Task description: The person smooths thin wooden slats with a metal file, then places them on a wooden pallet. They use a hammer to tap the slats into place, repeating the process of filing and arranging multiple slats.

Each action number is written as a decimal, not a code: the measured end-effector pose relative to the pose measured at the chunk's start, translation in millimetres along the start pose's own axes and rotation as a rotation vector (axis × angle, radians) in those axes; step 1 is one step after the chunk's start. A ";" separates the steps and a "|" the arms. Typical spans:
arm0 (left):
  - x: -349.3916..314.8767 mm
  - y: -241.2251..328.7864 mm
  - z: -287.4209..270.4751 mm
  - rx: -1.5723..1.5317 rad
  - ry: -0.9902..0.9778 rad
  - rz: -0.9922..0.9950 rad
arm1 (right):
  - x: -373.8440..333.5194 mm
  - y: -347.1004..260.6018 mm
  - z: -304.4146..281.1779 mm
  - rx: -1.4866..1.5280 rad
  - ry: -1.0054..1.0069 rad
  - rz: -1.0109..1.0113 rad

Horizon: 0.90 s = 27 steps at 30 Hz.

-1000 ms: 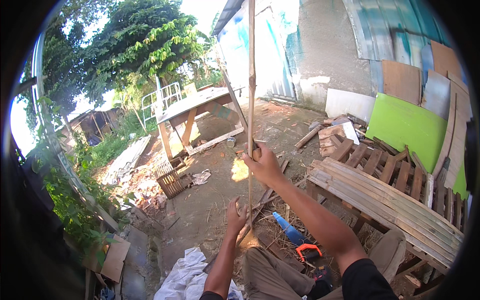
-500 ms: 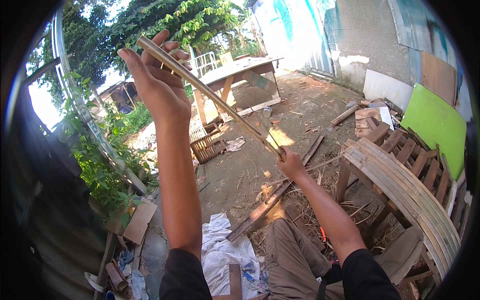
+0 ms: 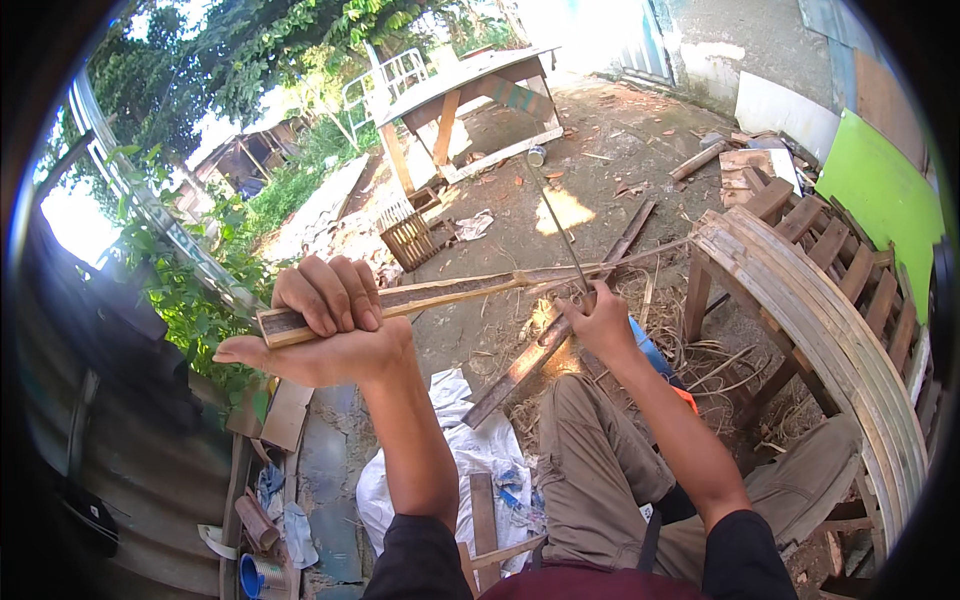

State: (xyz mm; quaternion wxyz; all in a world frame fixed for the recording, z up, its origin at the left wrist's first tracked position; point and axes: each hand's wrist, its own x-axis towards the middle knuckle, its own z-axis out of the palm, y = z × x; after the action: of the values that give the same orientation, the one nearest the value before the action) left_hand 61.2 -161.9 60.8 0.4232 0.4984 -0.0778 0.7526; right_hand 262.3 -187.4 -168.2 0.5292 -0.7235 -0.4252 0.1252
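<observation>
A long split bamboo strip (image 3: 445, 290) slants across the middle of the view, its dark inner face partly showing and a node midway. My left hand (image 3: 335, 315) is closed round its near end, fingers curled over the top and thumb stretched out to the left. My right hand (image 3: 603, 325) grips a long narrow dark blade (image 3: 560, 225), seen nearly edge-on and pointing up and away. The blade crosses the strip just above this hand; whether they touch I cannot tell. The tool's handle is hidden in the fist.
A rusty flat bar (image 3: 520, 370) lies on the ground before my knees. Curved stacked strips on a wooden frame (image 3: 800, 320) stand at the right. Further off are a wooden table (image 3: 465, 80), a slatted crate (image 3: 408, 235) and a tin can (image 3: 536, 156). White cloth (image 3: 400, 480) lies below.
My left hand has come down and turned, closing round the bamboo strip's end from an open palm. The strip now lies lower and flatter. The blade in my right hand shows longer.
</observation>
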 end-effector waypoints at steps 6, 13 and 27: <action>-41.1 3.8 4.3 -0.026 0.020 0.013 | -105.9 -91.8 -10.6 0.127 -0.004 -0.455; -84.0 8.1 13.5 0.048 0.078 0.045 | -97.6 -50.0 -9.8 0.025 -0.139 -0.250; -87.9 15.9 -0.3 0.031 0.093 0.011 | -96.1 17.9 4.7 0.096 -0.139 -0.064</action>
State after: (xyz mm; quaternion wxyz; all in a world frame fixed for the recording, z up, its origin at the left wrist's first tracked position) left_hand 62.5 -221.0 -6.3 0.4143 0.4689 -0.0489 0.7785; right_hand 209.6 -257.6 -211.5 0.5361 -0.6729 -0.4775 0.1783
